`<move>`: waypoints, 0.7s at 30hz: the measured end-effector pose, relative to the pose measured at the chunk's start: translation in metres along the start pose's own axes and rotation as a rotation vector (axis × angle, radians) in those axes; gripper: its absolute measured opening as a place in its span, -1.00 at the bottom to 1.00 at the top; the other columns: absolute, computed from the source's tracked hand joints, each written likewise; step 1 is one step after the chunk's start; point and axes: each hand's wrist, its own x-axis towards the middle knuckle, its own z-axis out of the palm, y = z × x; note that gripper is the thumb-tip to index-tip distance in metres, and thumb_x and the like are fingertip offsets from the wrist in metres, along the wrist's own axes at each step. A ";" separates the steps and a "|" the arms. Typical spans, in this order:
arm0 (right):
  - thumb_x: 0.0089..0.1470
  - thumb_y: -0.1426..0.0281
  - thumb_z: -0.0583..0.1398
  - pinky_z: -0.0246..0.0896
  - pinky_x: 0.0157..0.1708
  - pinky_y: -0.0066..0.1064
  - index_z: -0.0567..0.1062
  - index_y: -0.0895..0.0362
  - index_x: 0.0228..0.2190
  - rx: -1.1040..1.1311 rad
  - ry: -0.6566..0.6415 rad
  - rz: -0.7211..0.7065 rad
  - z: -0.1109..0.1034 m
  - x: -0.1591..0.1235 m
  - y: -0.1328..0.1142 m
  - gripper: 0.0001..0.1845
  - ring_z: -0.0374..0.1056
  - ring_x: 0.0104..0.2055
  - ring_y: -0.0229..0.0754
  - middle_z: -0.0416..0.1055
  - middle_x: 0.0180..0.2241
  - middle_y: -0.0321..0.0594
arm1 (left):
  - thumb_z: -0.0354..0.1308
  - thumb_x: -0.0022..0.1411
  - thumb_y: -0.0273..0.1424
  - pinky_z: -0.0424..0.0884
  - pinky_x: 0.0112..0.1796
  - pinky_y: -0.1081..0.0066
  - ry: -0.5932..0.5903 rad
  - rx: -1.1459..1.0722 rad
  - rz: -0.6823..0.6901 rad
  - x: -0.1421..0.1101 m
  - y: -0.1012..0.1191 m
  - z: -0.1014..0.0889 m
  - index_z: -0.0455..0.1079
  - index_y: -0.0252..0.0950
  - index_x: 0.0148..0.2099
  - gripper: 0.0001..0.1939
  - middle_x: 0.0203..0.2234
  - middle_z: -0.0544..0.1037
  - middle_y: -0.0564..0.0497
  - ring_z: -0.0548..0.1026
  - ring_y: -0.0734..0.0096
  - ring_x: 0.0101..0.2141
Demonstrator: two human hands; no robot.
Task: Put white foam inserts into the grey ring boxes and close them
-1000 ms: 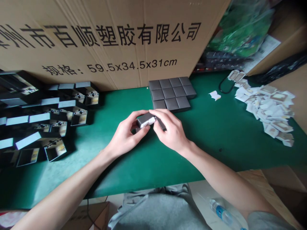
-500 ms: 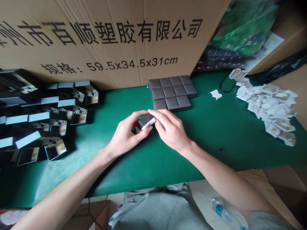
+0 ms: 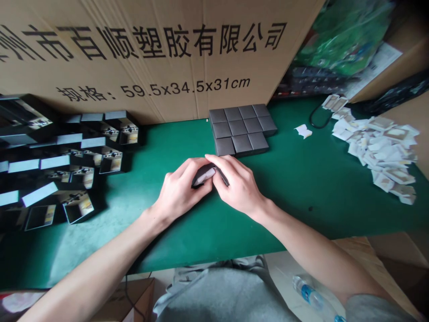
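At the middle of the surface (image 3: 191, 243), the left hand (image 3: 179, 192) and right hand (image 3: 239, 188) have fingers (image 3: 219, 163) wrapped around a dark box (image 3: 202, 171), just nearer than the grey boxes (image 3: 239, 127). Open boxes (image 3: 112, 162) stand left.

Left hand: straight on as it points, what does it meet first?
Most likely the right hand: its fingertips lie right by those of the left hand; contact is hard to tell. Beyond, roughly in line, sit the grey boxes; depth is unclear.
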 end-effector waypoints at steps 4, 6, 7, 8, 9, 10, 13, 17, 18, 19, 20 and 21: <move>0.34 0.57 0.06 0.55 0.06 -0.31 0.51 0.11 0.15 0.033 0.031 -0.022 0.000 0.000 -0.001 -0.56 0.56 -0.02 -0.16 0.61 -0.06 -0.14 | 0.20 0.42 -0.25 0.53 -0.26 0.49 0.009 0.019 0.038 0.000 0.001 -0.001 0.44 -0.15 0.17 -0.68 0.01 0.66 -0.06 0.66 0.30 -0.07; 0.34 0.57 0.06 0.54 0.07 -0.31 0.50 0.08 0.16 0.045 0.031 -0.020 0.001 0.000 -0.001 -0.54 0.56 -0.01 -0.16 0.61 -0.05 -0.15 | 0.20 0.42 -0.24 0.53 -0.28 0.50 0.022 0.032 0.039 0.000 0.001 -0.001 0.47 -0.15 0.14 -0.70 0.03 0.67 -0.07 0.67 0.29 -0.05; 0.34 0.57 0.06 0.54 0.08 -0.31 0.50 0.08 0.17 0.049 0.028 -0.014 0.001 0.000 -0.002 -0.53 0.55 -0.01 -0.16 0.61 -0.05 -0.15 | 0.21 0.42 -0.23 0.53 -0.30 0.51 0.028 0.037 0.041 0.000 0.001 0.000 0.48 -0.15 0.13 -0.70 0.04 0.67 -0.07 0.67 0.29 -0.04; 0.34 0.56 0.06 0.54 0.08 -0.31 0.50 0.08 0.17 0.054 0.027 -0.010 0.001 -0.001 -0.002 -0.53 0.55 0.00 -0.16 0.61 -0.05 -0.15 | 0.21 0.41 -0.23 0.52 -0.32 0.52 0.037 0.041 0.043 0.000 0.001 0.000 0.49 -0.16 0.12 -0.71 0.04 0.68 -0.06 0.68 0.29 -0.05; 0.34 0.56 0.06 0.54 0.08 -0.30 0.50 0.09 0.17 0.060 0.028 -0.009 0.002 -0.001 -0.001 -0.54 0.55 0.00 -0.16 0.60 -0.05 -0.15 | 0.22 0.40 -0.23 0.51 -0.34 0.53 0.041 0.046 0.041 0.000 0.001 0.000 0.49 -0.16 0.11 -0.71 0.03 0.68 -0.05 0.68 0.30 -0.06; 0.34 0.56 0.06 0.54 0.08 -0.30 0.50 0.09 0.17 0.065 0.028 -0.009 0.002 -0.001 -0.001 -0.54 0.55 0.00 -0.16 0.60 -0.04 -0.14 | 0.22 0.40 -0.24 0.50 -0.36 0.54 0.042 0.053 0.035 0.000 0.001 0.000 0.50 -0.16 0.11 -0.72 0.02 0.69 -0.04 0.69 0.31 -0.07; 0.34 0.56 0.05 0.55 0.10 -0.28 0.49 0.10 0.17 0.077 0.020 -0.009 0.002 -0.002 0.000 -0.54 0.55 0.01 -0.16 0.60 -0.03 -0.14 | 0.23 0.38 -0.27 0.48 -0.38 0.55 0.041 0.061 0.014 -0.001 0.002 0.001 0.50 -0.15 0.10 -0.73 -0.01 0.70 -0.01 0.70 0.35 -0.13; 0.36 0.53 0.05 0.53 0.14 -0.27 0.45 0.07 0.20 0.118 0.015 -0.021 -0.002 0.001 -0.001 -0.54 0.53 0.08 -0.17 0.57 0.03 -0.12 | 0.26 0.37 -0.26 0.51 -0.28 0.52 0.054 -0.020 -0.016 0.001 0.003 -0.002 0.47 -0.16 0.12 -0.69 -0.06 0.70 0.01 0.68 0.37 -0.19; 0.36 0.51 0.06 0.52 0.17 -0.25 0.44 0.08 0.21 0.137 0.026 -0.033 -0.003 0.002 -0.002 -0.55 0.51 0.13 -0.15 0.55 0.07 -0.10 | 0.27 0.37 -0.25 0.52 -0.24 0.51 0.063 -0.053 -0.030 0.001 0.003 -0.003 0.46 -0.18 0.12 -0.68 -0.08 0.70 0.00 0.68 0.37 -0.20; 0.36 0.49 0.08 0.49 0.21 -0.22 0.42 0.10 0.22 0.154 0.039 -0.047 -0.003 0.003 -0.003 -0.55 0.48 0.18 -0.13 0.52 0.11 -0.05 | 0.28 0.36 -0.23 0.53 -0.21 0.49 0.076 -0.081 -0.048 0.003 0.003 -0.004 0.45 -0.19 0.11 -0.68 -0.09 0.70 -0.01 0.67 0.37 -0.21; 0.36 0.46 0.11 0.46 0.25 -0.19 0.40 0.11 0.23 0.167 0.056 -0.055 -0.004 0.004 -0.004 -0.55 0.44 0.23 -0.10 0.49 0.14 -0.01 | 0.29 0.36 -0.22 0.53 -0.18 0.46 0.092 -0.103 -0.072 0.004 0.002 -0.006 0.45 -0.21 0.10 -0.67 -0.09 0.69 -0.02 0.66 0.36 -0.20; 0.36 0.43 0.13 0.45 0.26 -0.15 0.37 0.12 0.25 0.173 0.072 -0.053 -0.004 0.004 -0.004 -0.53 0.40 0.27 -0.06 0.45 0.18 0.02 | 0.30 0.35 -0.21 0.54 -0.15 0.44 0.110 -0.120 -0.106 0.005 0.001 -0.007 0.44 -0.22 0.09 -0.66 -0.08 0.68 -0.03 0.65 0.34 -0.19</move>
